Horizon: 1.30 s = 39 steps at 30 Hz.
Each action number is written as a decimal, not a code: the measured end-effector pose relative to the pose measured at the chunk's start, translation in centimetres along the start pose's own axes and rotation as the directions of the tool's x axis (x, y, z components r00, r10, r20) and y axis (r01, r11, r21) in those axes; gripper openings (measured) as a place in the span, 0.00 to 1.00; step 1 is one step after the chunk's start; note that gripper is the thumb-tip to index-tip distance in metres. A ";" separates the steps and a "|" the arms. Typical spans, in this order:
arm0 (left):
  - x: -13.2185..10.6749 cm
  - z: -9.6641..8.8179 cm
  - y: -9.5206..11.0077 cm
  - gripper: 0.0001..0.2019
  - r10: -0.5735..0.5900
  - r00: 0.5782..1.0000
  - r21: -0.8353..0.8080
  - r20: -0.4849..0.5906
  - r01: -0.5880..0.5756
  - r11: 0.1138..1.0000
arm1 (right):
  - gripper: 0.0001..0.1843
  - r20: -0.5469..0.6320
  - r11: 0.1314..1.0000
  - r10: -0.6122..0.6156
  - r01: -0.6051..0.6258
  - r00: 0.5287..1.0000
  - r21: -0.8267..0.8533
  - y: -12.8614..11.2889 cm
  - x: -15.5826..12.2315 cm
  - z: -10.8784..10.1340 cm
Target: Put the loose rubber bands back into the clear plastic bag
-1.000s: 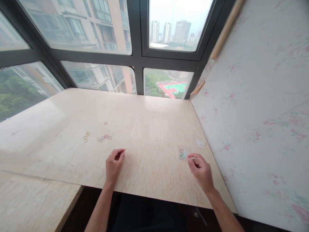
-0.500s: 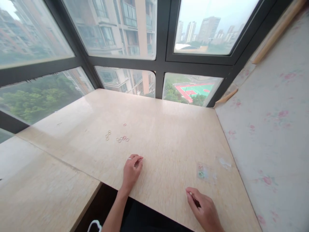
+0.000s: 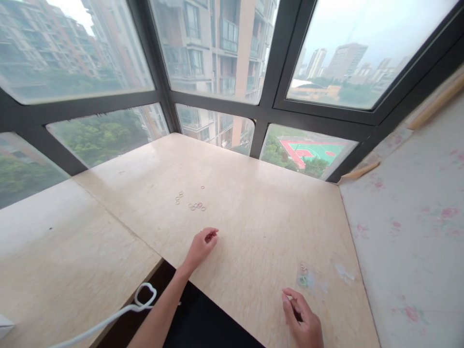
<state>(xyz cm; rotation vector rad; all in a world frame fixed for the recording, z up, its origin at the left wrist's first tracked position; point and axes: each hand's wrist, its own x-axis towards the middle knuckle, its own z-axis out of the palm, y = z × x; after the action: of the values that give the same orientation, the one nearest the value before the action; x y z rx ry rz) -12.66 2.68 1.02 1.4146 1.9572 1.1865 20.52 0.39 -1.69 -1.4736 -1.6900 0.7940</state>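
My left hand (image 3: 203, 245) rests low over the countertop (image 3: 250, 270), fingers curled and thumb tip near the index finger. Anything in that pinch is too small to make out. Beyond it lie several small thin rings: a cluster of pale and pink rings (image 3: 194, 207), a few yellowish rings (image 3: 177, 198) to their left, and a single pink ring (image 3: 202, 187) farther back. At the lower right, my right hand (image 3: 306, 321) is closed, thumb against index finger; its contents cannot be seen. Just past it sits a clear plastic packet (image 3: 304, 280) with reddish and green rings inside.
Another crumpled clear plastic piece (image 3: 345, 273) lies near the flower-patterned wall (image 3: 413, 261). Dark-framed windows (image 3: 217, 107) border the back. At lower left, a white cable (image 3: 108, 321) with a loop crosses the counter edge beside a dark gap.
The view has swung left and tilted, so the things on the counter appear shifted rightward. My left hand has turned slightly at the wrist; my right hand keeps its closed shape.
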 end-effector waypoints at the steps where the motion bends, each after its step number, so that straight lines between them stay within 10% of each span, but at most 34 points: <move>1: 0.7 -0.7 -0.1 0.11 -0.027 0.999 0.003 -0.024 0.027 1.000 | 0.20 0.000 1.000 -0.006 0.006 1.000 0.007 0.0 0.1 0.0; 7: 5.2 -5.0 -2.3 0.11 -0.085 0.960 0.359 -0.268 0.182 0.915 | 0.20 0.021 0.997 -0.074 0.075 0.997 -0.032 -0.2 0.3 -0.1; 13: 7.4 -6.2 -3.9 0.11 -0.145 0.975 0.607 -0.169 0.218 0.764 | 0.22 0.050 0.972 -0.183 0.188 0.982 -0.142 -0.1 0.5 -0.3; 31: 8.5 -9.4 -4.2 0.11 -0.099 0.994 0.680 -0.044 0.103 0.726 | 0.25 0.090 0.906 -0.307 0.320 0.947 -0.277 -1.6 0.6 -0.7; 39: 11.8 -10.2 -4.3 0.12 -0.024 0.961 0.696 0.274 -0.182 0.694 | 0.25 0.101 0.895 -0.320 0.336 0.942 -0.295 -1.2 0.5 -0.7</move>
<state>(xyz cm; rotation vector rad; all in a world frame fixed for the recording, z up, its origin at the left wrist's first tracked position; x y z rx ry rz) -27.08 9.20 4.33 1.9181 2.2770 0.1739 20.42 0.74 -0.23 -1.3179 -2.1041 0.3972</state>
